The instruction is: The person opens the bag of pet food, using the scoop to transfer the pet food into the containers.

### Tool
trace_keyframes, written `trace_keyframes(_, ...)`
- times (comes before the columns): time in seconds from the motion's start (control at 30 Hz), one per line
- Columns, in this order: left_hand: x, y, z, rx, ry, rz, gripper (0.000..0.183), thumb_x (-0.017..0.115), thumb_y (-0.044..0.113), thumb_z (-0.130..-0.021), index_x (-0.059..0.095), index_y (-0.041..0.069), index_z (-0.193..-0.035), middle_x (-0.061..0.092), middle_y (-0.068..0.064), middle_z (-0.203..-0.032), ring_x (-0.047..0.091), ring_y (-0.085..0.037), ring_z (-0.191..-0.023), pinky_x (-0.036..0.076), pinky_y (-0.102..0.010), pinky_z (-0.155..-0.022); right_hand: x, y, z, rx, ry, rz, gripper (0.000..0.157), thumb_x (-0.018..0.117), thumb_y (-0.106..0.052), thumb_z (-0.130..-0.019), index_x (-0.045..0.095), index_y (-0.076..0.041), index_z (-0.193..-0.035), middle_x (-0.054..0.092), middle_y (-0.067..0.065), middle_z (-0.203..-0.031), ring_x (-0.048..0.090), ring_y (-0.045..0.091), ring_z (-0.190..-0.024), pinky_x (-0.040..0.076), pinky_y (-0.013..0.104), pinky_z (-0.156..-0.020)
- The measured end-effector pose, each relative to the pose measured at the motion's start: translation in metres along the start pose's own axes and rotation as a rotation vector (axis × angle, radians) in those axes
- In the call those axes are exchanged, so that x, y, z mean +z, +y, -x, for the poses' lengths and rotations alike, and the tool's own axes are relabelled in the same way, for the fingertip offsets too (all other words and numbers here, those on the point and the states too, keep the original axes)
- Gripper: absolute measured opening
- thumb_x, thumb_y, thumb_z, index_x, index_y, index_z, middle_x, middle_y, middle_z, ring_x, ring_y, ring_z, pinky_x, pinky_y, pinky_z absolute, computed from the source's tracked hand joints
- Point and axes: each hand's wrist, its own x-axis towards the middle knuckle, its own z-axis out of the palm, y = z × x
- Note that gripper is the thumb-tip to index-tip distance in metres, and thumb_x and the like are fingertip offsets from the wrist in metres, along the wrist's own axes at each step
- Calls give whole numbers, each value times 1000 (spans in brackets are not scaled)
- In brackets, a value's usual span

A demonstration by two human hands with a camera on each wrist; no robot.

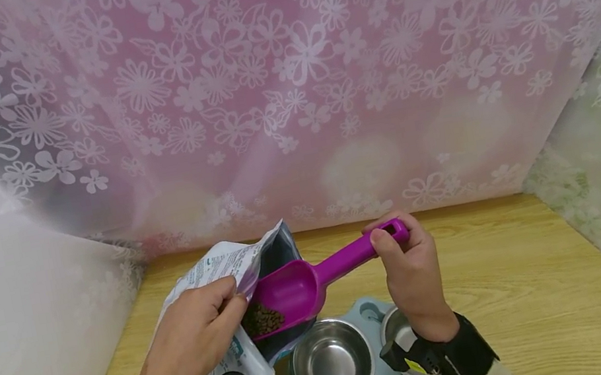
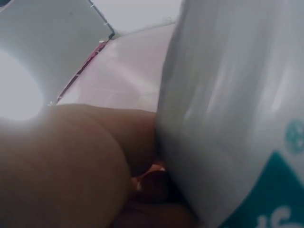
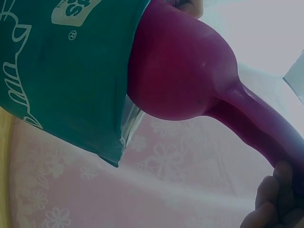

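Observation:
My left hand (image 1: 191, 341) grips the rim of a white and teal pet food bag (image 1: 223, 261), its mouth tipped open toward the right. In my right hand (image 1: 415, 274) is the handle of a purple scoop (image 1: 294, 289), whose bowl sits partly inside the bag mouth. Brown kibble (image 1: 263, 320) lies in the front of the scoop. The right wrist view shows the underside of the scoop (image 3: 180, 66) against the bag's teal face (image 3: 85, 80). Close up in the left wrist view, thumb and fingers pinch the bag's pale side (image 2: 223, 95).
A light blue double feeder (image 1: 374, 349) stands below the bag on the wooden table (image 1: 532, 267). Its left steel bowl (image 1: 334, 366) shows fully; my right wrist partly covers the other bowl (image 1: 398, 331). A pink floral curtain (image 1: 282, 83) hangs behind, with pale sheets at both sides.

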Motion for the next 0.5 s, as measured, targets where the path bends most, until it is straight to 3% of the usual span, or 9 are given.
trace_keyframes(0.5, 1, -1, 0, 18, 14, -16, 34, 56, 15, -99, 42, 22, -69, 27, 12, -59, 29, -5, -50, 27, -25, -51, -3, 0, -3, 5, 38, 5, 15, 57, -7, -98, 64, 6, -97, 57, 3, -89, 50, 18, -83, 46, 23, -69)
